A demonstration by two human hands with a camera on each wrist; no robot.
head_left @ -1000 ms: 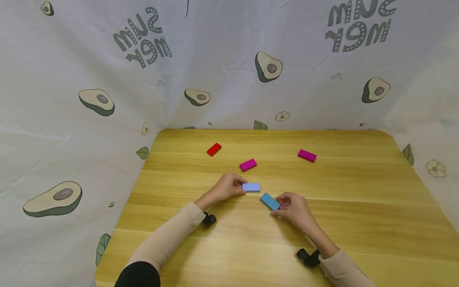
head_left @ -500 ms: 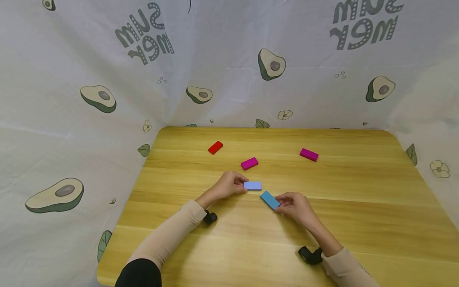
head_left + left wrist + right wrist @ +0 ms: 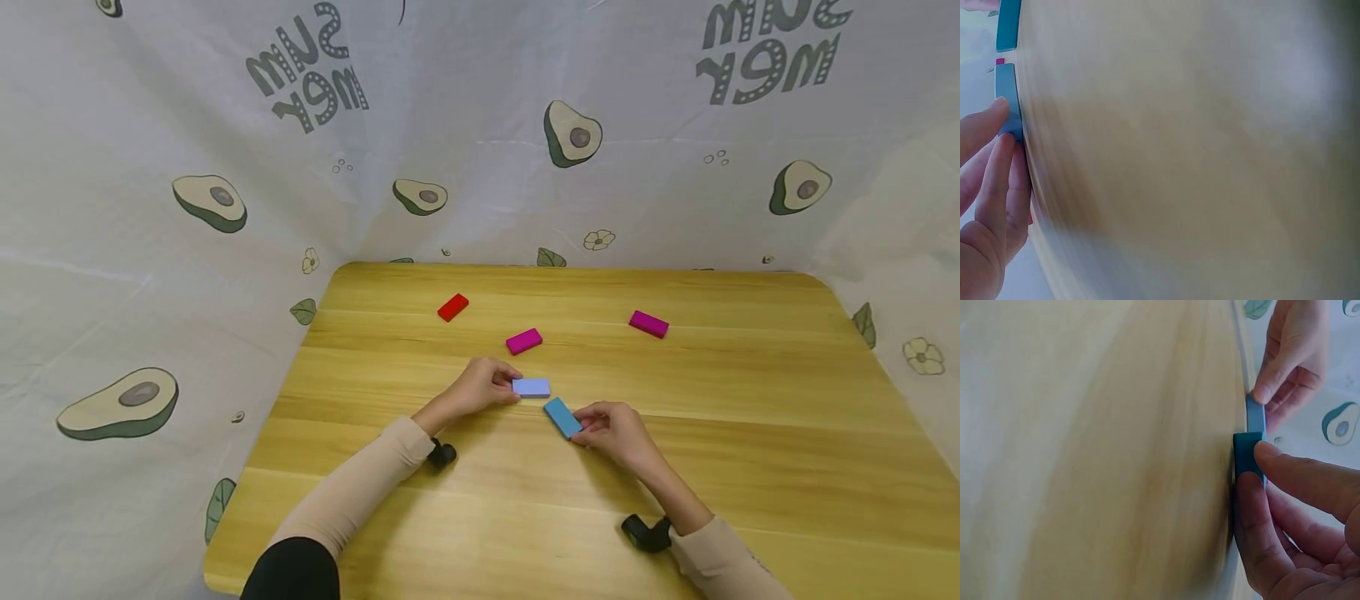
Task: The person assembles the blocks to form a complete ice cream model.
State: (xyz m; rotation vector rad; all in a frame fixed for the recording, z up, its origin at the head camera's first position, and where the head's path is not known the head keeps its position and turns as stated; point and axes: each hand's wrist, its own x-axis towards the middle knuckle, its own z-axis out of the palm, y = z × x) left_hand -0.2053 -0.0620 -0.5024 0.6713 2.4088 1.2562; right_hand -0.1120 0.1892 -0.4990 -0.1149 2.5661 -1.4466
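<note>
Blue block (image 3: 562, 418) is turning and edging left toward lilac block (image 3: 531, 388); right hand (image 3: 618, 433) is pinching blue, left hand (image 3: 480, 386) pinching lilac, sitting just far-left of blue; far backdrop (image 3: 480, 92) is showing mirrored "summer" twice

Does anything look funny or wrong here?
Yes: the grey "summer" lettering on the white cloth behind the table reads backwards, like in a mirror. The blue block in the right hand slants compared with the lavender block. Nothing looks spilled or broken.
</note>
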